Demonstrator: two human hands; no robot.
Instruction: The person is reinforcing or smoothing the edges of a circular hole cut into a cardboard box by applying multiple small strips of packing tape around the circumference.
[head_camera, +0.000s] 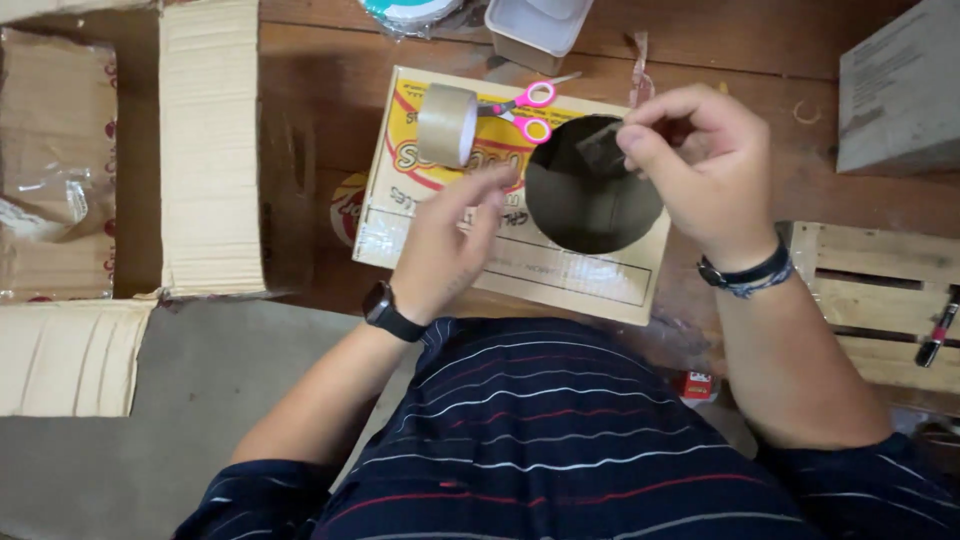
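Note:
A flat cardboard sheet (420, 225) with red and yellow print lies on the wooden table, with a large round hole (590, 200) cut in it. My right hand (700, 160) pinches a small dark strip, probably tape (600, 145), over the hole's upper edge. My left hand (450, 240) hovers over the sheet with fingers loosely apart, holding nothing. A roll of brown tape (445, 125) stands on the sheet's top left, touching pink-handled scissors (525, 105).
An opened cardboard box (210, 150) with its flaps spread sits at the left. A white plastic tub (535, 30) stands at the far edge. A grey block (900, 85) is top right, and a wooden crate (880, 290) with a marker (938, 335) is at the right.

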